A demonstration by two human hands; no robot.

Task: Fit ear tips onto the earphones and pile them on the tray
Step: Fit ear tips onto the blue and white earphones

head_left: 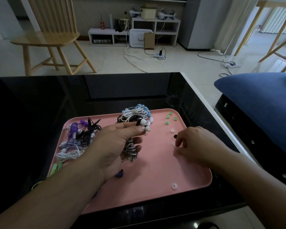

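Left hand (116,142): nearest; grip clamped on striped earphone bundle (130,148), one bare white bud (147,128) pinched out past the fingertips.
Right hand (193,146): fingertips together over clear ear tip (176,148) on pink tray (155,187); contact unclear.
Loose tips: green ones (169,117) far corner, one clear (174,185) near rim.
Risk: small clear tip likely slips or rolls; cord coil may loosen.
Surface (40,104): black, glossy; dropped tips hard to spot.

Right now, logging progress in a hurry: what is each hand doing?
Left hand: closed on the black-and-white earphone bundle.
Right hand: fingers pinched at a white ear tip; grasp cannot be told.
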